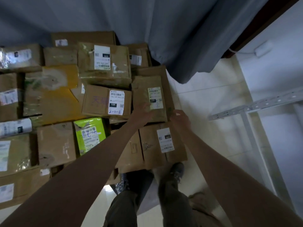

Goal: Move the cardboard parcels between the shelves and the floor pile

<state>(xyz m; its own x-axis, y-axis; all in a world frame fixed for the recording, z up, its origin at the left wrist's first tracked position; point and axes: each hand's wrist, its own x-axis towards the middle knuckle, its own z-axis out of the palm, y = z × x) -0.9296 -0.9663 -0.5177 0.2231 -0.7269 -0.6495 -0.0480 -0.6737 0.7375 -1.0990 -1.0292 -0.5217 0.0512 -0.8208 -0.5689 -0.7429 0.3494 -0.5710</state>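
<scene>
floor pile of cardboard parcels, filling the left and centre of the frame. one slim parcel, centre right, white label up, lying on top of the pile. left hand flat on its near left edge with fingers spread, right hand curled round its near right corner.

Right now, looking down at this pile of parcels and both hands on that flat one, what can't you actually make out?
- Fingertips of the left hand and right hand: motion blur hides whether they grip the flat parcel, head view.
- Label print on the flat parcel: too small and blurred.
- Parcels at the left edge: cut off by the frame.
- Boxes under the forearms: hidden by the arms.
- Metal shelf frame: only a corner shows; its contents are out of frame.
</scene>
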